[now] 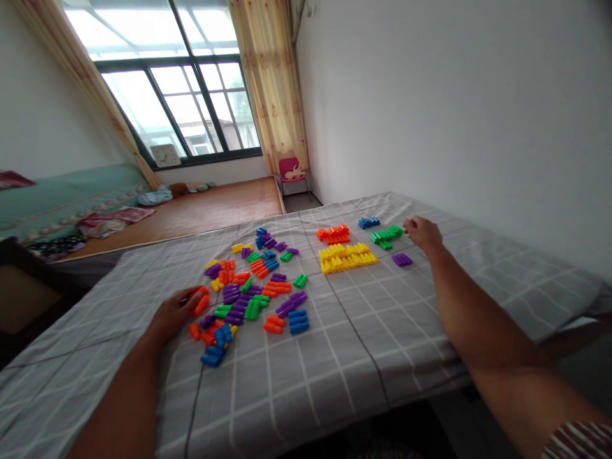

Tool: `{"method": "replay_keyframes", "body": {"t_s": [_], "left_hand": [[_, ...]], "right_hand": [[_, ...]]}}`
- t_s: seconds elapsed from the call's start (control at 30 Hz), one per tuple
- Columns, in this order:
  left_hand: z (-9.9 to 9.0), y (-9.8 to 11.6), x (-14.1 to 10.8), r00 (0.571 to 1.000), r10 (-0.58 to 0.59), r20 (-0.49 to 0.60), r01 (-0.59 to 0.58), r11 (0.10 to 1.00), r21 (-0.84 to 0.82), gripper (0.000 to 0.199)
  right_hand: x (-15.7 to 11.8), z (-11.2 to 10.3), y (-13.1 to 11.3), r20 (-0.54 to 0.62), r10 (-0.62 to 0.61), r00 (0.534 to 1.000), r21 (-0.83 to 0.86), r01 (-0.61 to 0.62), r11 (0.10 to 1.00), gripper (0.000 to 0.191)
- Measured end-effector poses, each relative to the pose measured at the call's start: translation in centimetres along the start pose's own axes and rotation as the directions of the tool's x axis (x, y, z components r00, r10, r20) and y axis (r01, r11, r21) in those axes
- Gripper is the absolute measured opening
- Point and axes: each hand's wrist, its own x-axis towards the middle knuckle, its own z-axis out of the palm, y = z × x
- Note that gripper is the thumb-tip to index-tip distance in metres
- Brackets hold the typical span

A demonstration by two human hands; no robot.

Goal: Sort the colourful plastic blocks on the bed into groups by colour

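Observation:
On the left, my left hand (174, 311) is closed on an orange piece (201, 302), at the edge of a loose spread of mixed pieces. Among these are purple pieces (232, 293), green pieces (252, 309) and blue pieces (299, 322). My right hand (421, 231) is at the far right, its fingers bent together beside the green group (388, 235); what they hold, if anything, is too small to tell. Grouped by colour near it are the orange group (333, 234), the yellow rows (347, 258), the blue group (368, 222) and the purple group (402, 259).
A grey checked cloth (335, 357) covers the table. A white wall (430, 115) runs along the right. Behind the table are a low wooden platform (229, 204), a pink chair (289, 169) and a window with curtains (270, 83).

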Motion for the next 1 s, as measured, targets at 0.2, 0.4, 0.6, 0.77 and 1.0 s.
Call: {"method": "replay_keyframes", "body": {"t_s": [0.2, 0.4, 0.6, 0.77, 1.0], "left_hand": [[0.0, 0.0, -0.1, 1.0, 0.027, -0.002, -0.027, 1.0, -0.014, 0.066], [0.2, -0.3, 0.0, 0.999, 0.045, 0.001, -0.045, 0.999, -0.015, 0.066], [0.5, -0.2, -0.1, 0.998, 0.054, -0.016, -0.054, 0.999, -0.008, 0.066], [0.9, -0.1, -0.3, 0.996, 0.09, -0.024, -0.091, 0.995, -0.032, 0.064], [1.4, -0.4, -0.4, 0.996, 0.089, -0.024, -0.09, 0.995, -0.047, 0.06]], "right_hand": [[-0.5, 0.6, 0.0, 0.039, 0.029, 0.999, 0.064, -0.031, 0.997, 0.027], [-0.5, 1.7, 0.6, 0.045, 0.087, 0.995, 0.157, -0.093, 0.983, 0.035], [-0.9, 1.8, -0.2, -0.035, 0.063, 0.997, 0.187, -0.055, 0.981, 0.04], [-3.0, 1.7, -8.1, 0.02, -0.273, 0.962, 0.248, 0.26, 0.933, 0.034], [-9.9, 4.8, -22.4, 0.368, -0.815, 0.448, 0.404, 0.712, 0.574, 0.023]]}}
